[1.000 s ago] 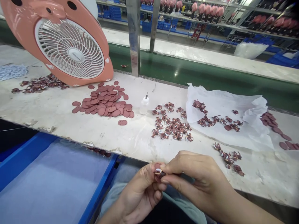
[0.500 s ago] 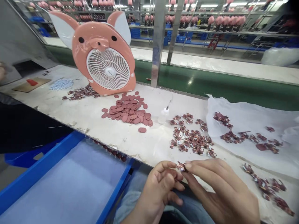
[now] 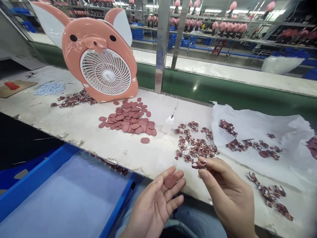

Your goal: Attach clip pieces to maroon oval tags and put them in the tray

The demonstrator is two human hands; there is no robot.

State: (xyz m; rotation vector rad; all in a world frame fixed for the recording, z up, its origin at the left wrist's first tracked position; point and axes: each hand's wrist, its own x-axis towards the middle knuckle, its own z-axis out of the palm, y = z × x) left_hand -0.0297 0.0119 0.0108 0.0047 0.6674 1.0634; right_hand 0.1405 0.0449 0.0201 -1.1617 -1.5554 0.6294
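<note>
My left hand [image 3: 158, 198] is turned palm up near the bench's front edge. A flat, dark red oval piece with small holes [image 3: 170, 180] rests on its fingers, which are slightly curled and spread. To its right, my right hand [image 3: 225, 188] pinches a small brown-red figure [image 3: 198, 164] between thumb and fingertips. That figure has whitish spots; its finer shape is too small to make out. Just beyond the right hand lies a pile of similar small figures [image 3: 201, 147]. A heap of dark red oval pieces [image 3: 131, 117] lies farther left, with one loose oval piece [image 3: 145, 140] in front.
A pig-shaped fan [image 3: 99, 59] stands behind the oval heap. A small white-capped bottle [image 3: 168, 124] stands between the piles. More figures lie on a white sheet [image 3: 223, 110] and at the right. A blue crate [image 3: 61, 195] sits below the bench's left edge. Behind runs a green belt [image 3: 210, 87].
My hands have moved apart. The left has turned palm up, showing the oval piece on its fingers; the right has lifted the small figure away toward the pile. The view has shifted slightly right.
</note>
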